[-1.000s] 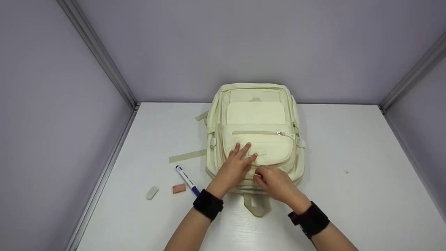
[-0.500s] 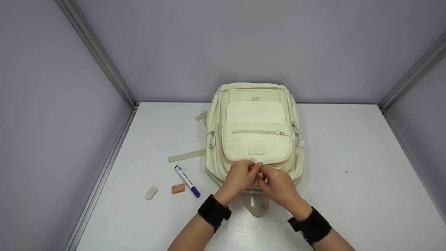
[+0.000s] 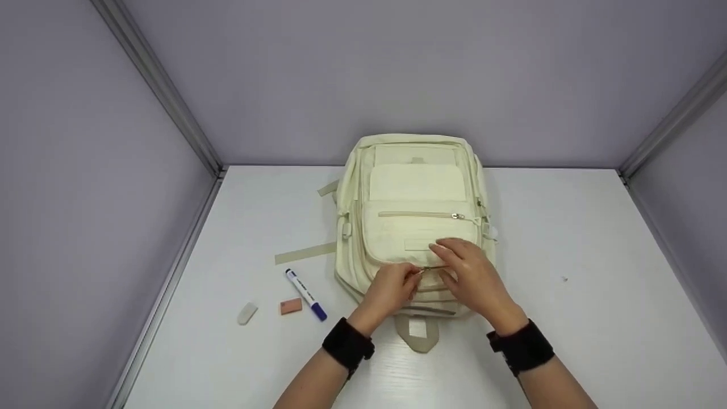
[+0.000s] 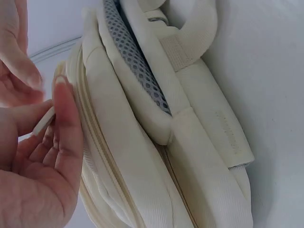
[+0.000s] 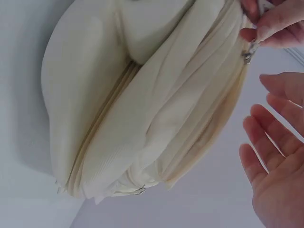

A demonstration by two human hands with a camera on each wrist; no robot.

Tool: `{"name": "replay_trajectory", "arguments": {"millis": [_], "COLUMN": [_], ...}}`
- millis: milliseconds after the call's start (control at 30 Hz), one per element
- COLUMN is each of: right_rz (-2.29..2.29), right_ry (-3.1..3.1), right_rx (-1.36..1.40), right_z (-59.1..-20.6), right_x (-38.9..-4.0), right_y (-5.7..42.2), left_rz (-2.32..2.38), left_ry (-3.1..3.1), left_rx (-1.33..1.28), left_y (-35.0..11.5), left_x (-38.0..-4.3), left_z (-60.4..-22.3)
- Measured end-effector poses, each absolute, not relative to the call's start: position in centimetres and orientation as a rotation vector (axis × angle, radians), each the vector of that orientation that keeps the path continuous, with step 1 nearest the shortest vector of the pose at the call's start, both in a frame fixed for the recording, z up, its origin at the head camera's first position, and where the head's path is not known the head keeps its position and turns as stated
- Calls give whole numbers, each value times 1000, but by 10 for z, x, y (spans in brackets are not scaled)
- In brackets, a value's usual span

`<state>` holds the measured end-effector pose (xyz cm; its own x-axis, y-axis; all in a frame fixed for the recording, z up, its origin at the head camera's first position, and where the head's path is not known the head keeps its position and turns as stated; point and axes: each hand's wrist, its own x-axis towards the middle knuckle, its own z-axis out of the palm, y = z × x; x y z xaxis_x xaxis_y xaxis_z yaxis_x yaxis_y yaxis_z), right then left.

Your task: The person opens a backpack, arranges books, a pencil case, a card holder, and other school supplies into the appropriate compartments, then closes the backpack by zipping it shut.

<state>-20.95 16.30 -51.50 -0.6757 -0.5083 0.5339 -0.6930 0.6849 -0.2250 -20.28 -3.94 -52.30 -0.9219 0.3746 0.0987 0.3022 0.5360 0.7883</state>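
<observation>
A cream backpack lies on the white table, its top handle toward me. My left hand pinches the pale zipper pull of the front pocket near the middle of its curved edge. In the right wrist view, the metal zipper slider shows just under those fingertips. My right hand hovers over the pocket's lower right side, fingers spread and slightly bent, holding nothing. From the right wrist, its palm faces the pocket edge, with a gap between.
Left of the backpack lie a white and blue marker, a pink eraser and a white eraser. A loose strap stretches left from the bag. Grey panels enclose the table's back and sides.
My left hand went from lying spread on the pocket to pinching the zipper pull. My right hand, earlier pinching there, has let go, opened and moved up and right.
</observation>
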Motion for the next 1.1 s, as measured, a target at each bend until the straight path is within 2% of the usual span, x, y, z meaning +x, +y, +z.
{"name": "replay_trajectory", "arguments": {"millis": [533,1100], "right_rz": [310,337], "right_ry": [-2492,-2518], "right_rx": [945,947], "right_z": [-541,-544], "right_x": [-226,-226], "right_y": [172,173], "left_rz": [737,736], "left_ry": [3366,3405], "left_rx": [841,641], "left_y": [-49,-115], "left_x": [-193,-203], "left_z": [-533,-528]}}
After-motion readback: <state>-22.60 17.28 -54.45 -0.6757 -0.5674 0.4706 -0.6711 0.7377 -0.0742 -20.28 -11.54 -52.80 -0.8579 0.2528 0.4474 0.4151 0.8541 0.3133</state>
